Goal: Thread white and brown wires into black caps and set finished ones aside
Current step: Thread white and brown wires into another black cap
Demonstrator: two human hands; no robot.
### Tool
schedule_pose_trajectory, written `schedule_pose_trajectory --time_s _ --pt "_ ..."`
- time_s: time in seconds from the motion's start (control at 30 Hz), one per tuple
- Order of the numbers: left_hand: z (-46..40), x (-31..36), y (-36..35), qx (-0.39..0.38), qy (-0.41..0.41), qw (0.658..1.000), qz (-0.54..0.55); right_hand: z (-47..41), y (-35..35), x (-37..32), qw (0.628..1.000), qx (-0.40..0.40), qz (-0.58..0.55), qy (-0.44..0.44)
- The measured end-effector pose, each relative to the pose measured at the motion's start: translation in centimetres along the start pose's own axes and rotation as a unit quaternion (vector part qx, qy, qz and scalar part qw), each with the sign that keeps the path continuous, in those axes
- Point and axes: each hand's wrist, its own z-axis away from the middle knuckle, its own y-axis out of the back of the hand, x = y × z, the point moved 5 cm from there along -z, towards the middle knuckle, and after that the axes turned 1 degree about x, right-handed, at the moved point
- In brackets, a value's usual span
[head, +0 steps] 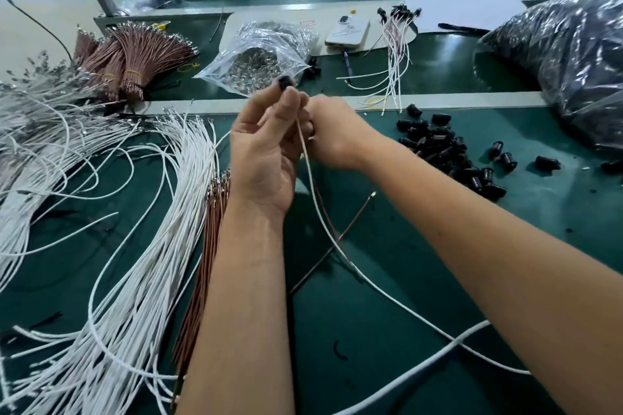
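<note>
Small black plastic cap (285, 82) sits pinched at your left hand's (266, 152) fingertips, raised above the green bench mat (387, 296). Thin white wire (315, 192) and thin brown wire (325, 209) hang from under it, long axes running down toward you. Your right hand (332, 131) touches the left, fingers curled at the wires just below the cap; exact grip hidden. Finished pile (396, 40) lies far-right: right hand nearer, I judge.

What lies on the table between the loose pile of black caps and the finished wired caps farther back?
In the head view, a pale strip crosses the green table between the black caps and finished wired caps.
</note>
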Motion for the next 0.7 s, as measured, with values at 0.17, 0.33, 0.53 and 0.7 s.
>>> schedule_pose_trajectory --time_s 0.17,0.33,0.53,0.7 --pt "0.4 -2.8 -1.5 -0.084 0.005 0.975 -0.203 6.4 4.6 6.2 0.975 0.166 -0.127 -0.08" --pt "1.0 -5.4 -2.6 -0.11 0.009 0.931 -0.347 11.7 6.5 7.9 0.916 0.296 -0.264 -0.067" --pt "1.3 -6.0 -3.0 -0.12 0.009 0.922 -0.369 13.4 6.4 7.6 0.906 0.313 -0.284 -0.02" --pt "1.3 -6.0 -2.9 -0.127 0.001 0.921 -0.369 13.7 6.4 7.0 0.908 0.323 -0.265 0.005"
